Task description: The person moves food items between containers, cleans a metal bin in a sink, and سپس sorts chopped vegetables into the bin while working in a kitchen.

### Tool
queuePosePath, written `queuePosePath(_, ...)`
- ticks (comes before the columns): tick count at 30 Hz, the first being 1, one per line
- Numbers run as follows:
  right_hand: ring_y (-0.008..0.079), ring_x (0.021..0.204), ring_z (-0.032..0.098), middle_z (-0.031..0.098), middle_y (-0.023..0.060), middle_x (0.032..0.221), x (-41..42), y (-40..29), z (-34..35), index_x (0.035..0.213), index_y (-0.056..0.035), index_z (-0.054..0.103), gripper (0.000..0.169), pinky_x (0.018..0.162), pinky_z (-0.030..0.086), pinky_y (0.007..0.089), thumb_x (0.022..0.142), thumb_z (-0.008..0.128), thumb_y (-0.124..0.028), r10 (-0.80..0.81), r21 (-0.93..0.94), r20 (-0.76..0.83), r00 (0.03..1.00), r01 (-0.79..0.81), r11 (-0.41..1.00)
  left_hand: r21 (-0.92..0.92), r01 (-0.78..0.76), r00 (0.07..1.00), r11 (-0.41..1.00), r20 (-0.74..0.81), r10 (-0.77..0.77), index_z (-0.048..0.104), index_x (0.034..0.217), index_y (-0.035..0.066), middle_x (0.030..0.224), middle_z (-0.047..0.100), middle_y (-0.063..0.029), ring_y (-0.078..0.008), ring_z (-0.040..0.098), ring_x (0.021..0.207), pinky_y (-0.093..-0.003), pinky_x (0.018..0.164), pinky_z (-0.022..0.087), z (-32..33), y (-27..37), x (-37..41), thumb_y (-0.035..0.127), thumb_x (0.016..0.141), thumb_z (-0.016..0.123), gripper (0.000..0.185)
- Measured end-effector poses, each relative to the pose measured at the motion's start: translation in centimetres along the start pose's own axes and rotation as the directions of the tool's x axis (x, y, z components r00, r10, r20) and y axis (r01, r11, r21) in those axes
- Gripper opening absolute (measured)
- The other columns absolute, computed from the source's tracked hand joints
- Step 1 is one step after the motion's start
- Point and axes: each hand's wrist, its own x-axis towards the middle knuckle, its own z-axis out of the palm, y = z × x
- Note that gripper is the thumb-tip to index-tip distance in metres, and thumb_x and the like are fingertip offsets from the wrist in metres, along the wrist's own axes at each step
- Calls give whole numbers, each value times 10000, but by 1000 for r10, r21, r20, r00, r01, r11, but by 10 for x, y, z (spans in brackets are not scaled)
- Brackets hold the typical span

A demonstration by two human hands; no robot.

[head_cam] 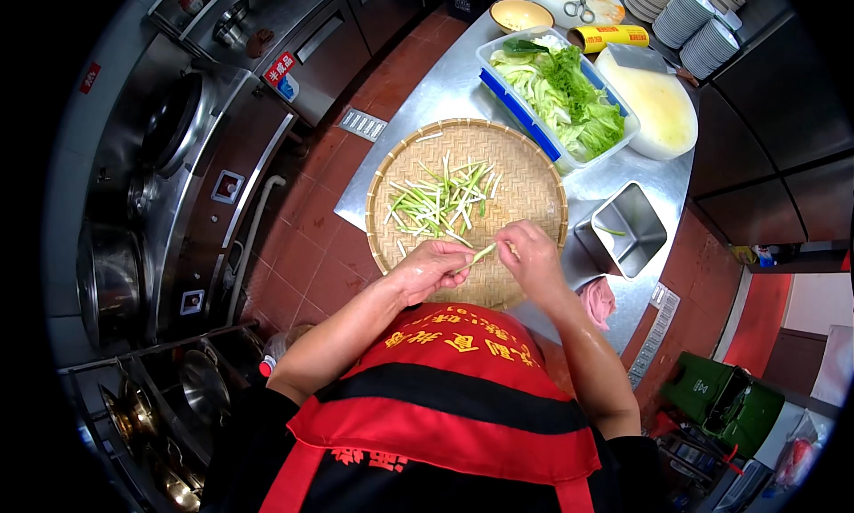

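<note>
My left hand (437,266) pinches a pale green vegetable stalk (483,253) between thumb and fingers. At its upper end, the fingertips of my right hand (532,254) close on the tip; the exact grip is partly hidden by the fingers. Both hands are over the near part of a round woven bamboo tray (524,159). Beyond them, a loose pile of cut green and white stalks (440,199) lies on the weave. Right of the tray stands a deep rectangular steel container (630,229) with a green piece inside.
A plastic tub (520,116) of leafy greens (567,99) stands behind the tray on the steel table (440,89). Near it are a cleaver (634,57) on a round cutting board (647,113), scissors (579,9) and stacked plates (684,19). A pink cloth (597,303) lies at the right.
</note>
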Motion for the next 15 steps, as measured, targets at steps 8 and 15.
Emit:
queuePosePath(8, 275, 705, 580, 579, 123, 789, -2, 48, -34, 849, -33, 578, 79, 634, 471, 364, 778, 612, -30, 268, -187, -390, 881, -361, 914, 181, -2, 998, 983, -69, 15, 594, 1005, -18, 695, 559, -22, -71, 507, 575, -168, 478, 381, -1, 1, -5, 81, 885, 547, 163)
queuePosePath(15, 274, 690, 620, 637, 153, 830, -36, 56, -20, 972, -24, 615, 167, 652, 489, 329, 826, 578, -95, 534, -33, -49, 844, -536, 844, -83, 25, 999, 996, 48, -21, 600, 1048, -9, 720, 566, -13, -62, 510, 619, -164, 510, 390, -15, 1, -10, 110, 910, 519, 200)
